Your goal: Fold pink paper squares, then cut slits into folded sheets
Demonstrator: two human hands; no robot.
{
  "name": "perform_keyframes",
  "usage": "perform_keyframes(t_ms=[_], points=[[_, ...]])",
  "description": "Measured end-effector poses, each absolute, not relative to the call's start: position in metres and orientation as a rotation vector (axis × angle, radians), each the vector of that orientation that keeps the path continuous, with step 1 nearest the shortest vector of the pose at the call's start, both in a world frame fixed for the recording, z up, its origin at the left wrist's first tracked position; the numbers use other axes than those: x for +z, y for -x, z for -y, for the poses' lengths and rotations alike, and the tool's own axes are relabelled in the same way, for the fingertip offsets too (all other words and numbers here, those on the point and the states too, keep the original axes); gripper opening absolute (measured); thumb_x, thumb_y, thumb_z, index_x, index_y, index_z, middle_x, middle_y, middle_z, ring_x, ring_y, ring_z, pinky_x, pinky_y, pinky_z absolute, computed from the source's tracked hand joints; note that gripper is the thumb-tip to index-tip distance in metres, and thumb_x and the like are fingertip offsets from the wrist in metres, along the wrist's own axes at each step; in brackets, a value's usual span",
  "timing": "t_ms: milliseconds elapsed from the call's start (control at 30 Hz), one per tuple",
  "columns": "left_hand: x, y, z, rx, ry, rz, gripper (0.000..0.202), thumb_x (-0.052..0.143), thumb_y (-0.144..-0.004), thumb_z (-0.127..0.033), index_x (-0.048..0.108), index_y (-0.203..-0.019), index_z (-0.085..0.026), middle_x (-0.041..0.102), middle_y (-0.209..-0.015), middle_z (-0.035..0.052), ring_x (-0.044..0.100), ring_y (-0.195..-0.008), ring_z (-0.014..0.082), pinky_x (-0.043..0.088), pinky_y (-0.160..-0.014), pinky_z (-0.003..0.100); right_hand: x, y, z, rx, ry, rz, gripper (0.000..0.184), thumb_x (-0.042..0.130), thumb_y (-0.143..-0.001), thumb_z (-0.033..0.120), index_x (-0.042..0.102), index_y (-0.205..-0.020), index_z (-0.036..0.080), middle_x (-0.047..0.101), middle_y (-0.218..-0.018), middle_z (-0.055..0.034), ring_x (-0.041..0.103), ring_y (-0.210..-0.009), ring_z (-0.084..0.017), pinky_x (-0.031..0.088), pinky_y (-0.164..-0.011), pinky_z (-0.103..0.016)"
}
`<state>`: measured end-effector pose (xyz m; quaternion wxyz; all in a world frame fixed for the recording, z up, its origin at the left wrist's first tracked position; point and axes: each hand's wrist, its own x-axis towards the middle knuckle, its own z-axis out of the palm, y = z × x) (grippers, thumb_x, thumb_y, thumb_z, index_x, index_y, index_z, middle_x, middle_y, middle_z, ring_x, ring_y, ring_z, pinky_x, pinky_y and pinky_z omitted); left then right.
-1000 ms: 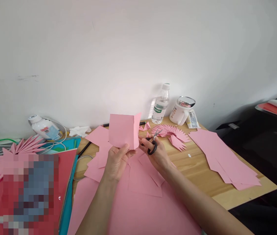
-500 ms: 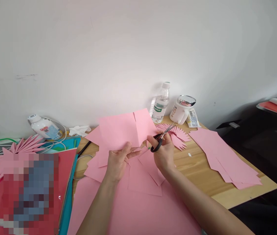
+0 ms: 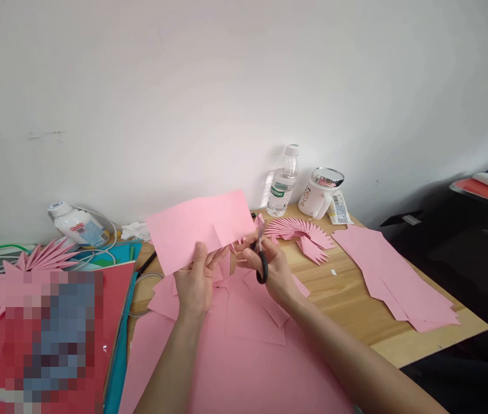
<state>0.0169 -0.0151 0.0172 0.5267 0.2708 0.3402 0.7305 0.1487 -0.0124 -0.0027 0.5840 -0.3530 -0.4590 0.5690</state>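
My left hand [image 3: 195,283] pinches the lower edge of a pink paper sheet [image 3: 192,227] and holds it up above the table, tilted with its left end low. My right hand [image 3: 270,270] is closed around black-handled scissors [image 3: 262,260], whose blades point up at the sheet's right lower edge. Under both hands lie several loose pink paper pieces [image 3: 248,313] on a large pink sheet [image 3: 244,374].
A fanned pink paper cut-out [image 3: 302,233], a water bottle [image 3: 282,183] and a white mug [image 3: 319,192] stand at the back of the wooden table [image 3: 356,305]. Pink strips [image 3: 395,282] lie right. Red and teal card [image 3: 117,322], a spiky pink flower [image 3: 23,270] and a white glue bottle [image 3: 75,224] sit left.
The left hand has turned the pink sheet from upright to lying wide and shifted it left. The right hand has swung the scissors from pointing right to pointing up at the sheet's edge.
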Motion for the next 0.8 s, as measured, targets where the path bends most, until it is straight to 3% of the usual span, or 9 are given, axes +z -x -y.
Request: perform_keyframes(t_ms=[200,333,800], points=[[0.02,-0.01,0.012,1.866,-0.646,-0.818,0.037,0.069,-0.07,-0.028,0.059,-0.106,-0.025,0.068,-0.101,0.0043,0.065,-0.092,0.023,0.051,-0.084,0.044,0.0,-0.143,0.024,1.646,0.671,1.444,0.039,0.075,-0.061,0.041,0.059,-0.088,0.018,0.055,-0.068,0.0018,0.052,-0.067,-0.012,0.043,-0.066,-0.028],[0.018,-0.017,0.015,1.838,-0.674,-0.839,0.037,0.069,-0.07,-0.029,0.06,-0.105,-0.024,0.068,-0.098,0.0047,0.064,-0.094,0.0233,0.051,-0.084,0.042,-0.006,-0.141,0.026,1.795,0.682,1.474,0.048,0.078,-0.057,0.041,0.058,-0.095,0.018,0.057,-0.074,0.0006,0.055,-0.071,-0.014,0.045,-0.067,-0.028],[-0.008,-0.024,0.019,1.777,-0.835,-1.1,0.023,0.067,-0.069,-0.036,0.067,-0.075,-0.013,0.069,-0.077,0.0065,0.065,-0.076,0.0177,0.051,-0.078,0.03,0.004,-0.14,0.026,1.649,0.706,1.408,0.047,0.073,-0.059,0.05,0.057,-0.089,0.018,0.053,-0.071,0.0017,0.048,-0.062,-0.011,0.042,-0.061,-0.025]])
